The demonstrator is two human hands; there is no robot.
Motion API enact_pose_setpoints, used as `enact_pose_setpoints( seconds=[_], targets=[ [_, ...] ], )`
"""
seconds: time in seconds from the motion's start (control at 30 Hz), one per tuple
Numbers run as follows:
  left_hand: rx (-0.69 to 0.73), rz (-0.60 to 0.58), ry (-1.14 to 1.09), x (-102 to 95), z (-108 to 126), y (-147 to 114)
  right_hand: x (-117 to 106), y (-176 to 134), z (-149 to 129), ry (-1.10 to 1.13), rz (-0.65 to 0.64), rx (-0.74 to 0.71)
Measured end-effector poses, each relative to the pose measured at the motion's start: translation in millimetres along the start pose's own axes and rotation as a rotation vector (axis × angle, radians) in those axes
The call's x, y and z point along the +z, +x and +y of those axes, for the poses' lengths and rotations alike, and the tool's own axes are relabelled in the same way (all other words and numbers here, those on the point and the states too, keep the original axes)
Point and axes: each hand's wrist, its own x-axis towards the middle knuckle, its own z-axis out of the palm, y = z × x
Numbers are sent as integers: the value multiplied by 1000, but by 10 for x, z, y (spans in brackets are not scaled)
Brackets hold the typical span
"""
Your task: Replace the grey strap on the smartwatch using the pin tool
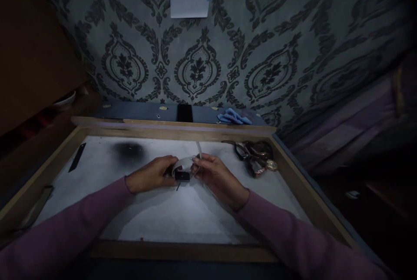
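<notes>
A wristwatch with a pale strap and a dark rectangular face (pixel 182 176) is held up between my hands, over the white bottom of a shallow wooden tray (pixel 182 254). My left hand (pixel 153 175) is closed on the watch's left side, thumb low and fingers behind it. With thumb and fingertips, my right hand (pixel 216 178) pinches the strap on the right; one strap end sticks up past the fingers. A thin dark bit pokes out below the face, too small to name. To the right lies a pile of several watches (pixel 257 156), dark-strapped, one with a gold-coloured part.
A flat black strip (pixel 77 157) lies at the tray's left, with a dark long object (pixel 39 204) nearer me. Behind the tray's raised rim are a black phone-like slab (pixel 184 113) and a crumpled blue cloth (pixel 234 116). A white sheet (pixel 190 0) hangs on the patterned wall.
</notes>
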Motion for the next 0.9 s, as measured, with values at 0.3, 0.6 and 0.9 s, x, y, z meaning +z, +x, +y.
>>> enact_pose_setpoints(
  seconds=[0.3, 0.6, 0.9],
  targets=[
    [-37, 8, -66, -11, 62, -5, -12, -18, -18, -73, -13, -47],
    [26, 86, -73, -19, 138, -25, 32, -38, -4, -136, -19, -60],
    [-89, 55, -625, 73, 57, 21, 48, -57, -29, -101, -104, -103]
  ],
)
